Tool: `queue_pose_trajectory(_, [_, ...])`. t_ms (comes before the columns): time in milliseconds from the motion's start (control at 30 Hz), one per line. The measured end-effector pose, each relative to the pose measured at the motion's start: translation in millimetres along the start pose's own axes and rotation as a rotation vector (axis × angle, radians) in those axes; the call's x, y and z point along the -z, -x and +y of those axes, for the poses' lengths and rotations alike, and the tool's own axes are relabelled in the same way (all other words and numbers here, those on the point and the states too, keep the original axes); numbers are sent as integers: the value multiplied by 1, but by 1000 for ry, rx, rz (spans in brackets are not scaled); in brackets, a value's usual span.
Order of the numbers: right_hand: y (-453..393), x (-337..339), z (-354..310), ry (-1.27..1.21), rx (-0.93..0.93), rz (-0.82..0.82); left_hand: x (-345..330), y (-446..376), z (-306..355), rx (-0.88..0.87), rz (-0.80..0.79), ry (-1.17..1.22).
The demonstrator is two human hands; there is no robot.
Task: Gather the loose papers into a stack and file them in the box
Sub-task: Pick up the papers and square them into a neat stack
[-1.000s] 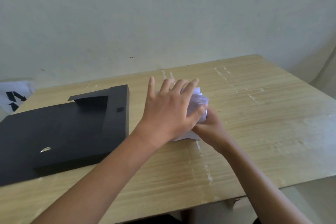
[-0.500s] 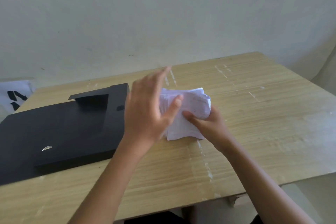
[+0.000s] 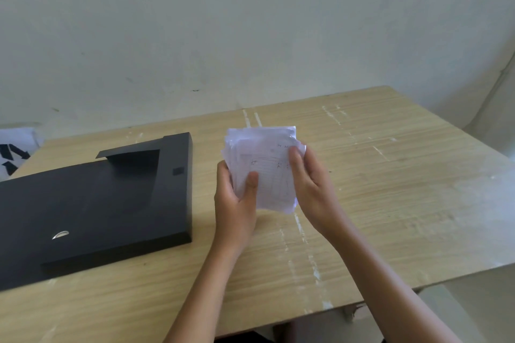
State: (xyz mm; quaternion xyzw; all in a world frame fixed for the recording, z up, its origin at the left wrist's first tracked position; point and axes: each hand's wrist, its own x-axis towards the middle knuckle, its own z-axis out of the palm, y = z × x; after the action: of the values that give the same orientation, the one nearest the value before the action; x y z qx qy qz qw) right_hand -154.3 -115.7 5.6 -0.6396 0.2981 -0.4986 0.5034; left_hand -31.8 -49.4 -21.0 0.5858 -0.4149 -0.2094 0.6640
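A stack of white papers [image 3: 267, 164] with faint pencil marks is held tilted up, just above the wooden table [image 3: 390, 189]. My left hand [image 3: 237, 200] grips its left edge, thumb on the front sheet. On the stack's right edge my right hand [image 3: 309, 184] holds on, thumb likewise on the front. The sheets are unevenly aligned at the top. The black file box [image 3: 97, 203] lies flat on the table to the left of my hands, its lid flap raised at the far end.
A pale wall runs behind the table. A white sheet with black arrows [image 3: 14, 156] lies past the table's far left corner. The table's near edge runs below my forearms, and its right edge slopes off at the right.
The papers were pressed down on the table under my left hand. Both hands have since lifted them upright, each hand holding one side.
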Motion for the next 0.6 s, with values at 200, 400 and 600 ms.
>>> queue_pose_trajectory(200, [-3, 2, 1, -37, 72, 91, -3, -1, -5, -47, 44, -39])
queue_pose_trajectory(400, [-2, 5, 3, -124, -71, -23, -4, -5, -1, -20, 97, 57])
queue_pose_trajectory(600, [-3, 3, 25, 97, -115, -1, -3, 0, -24, 128, -27, 32])
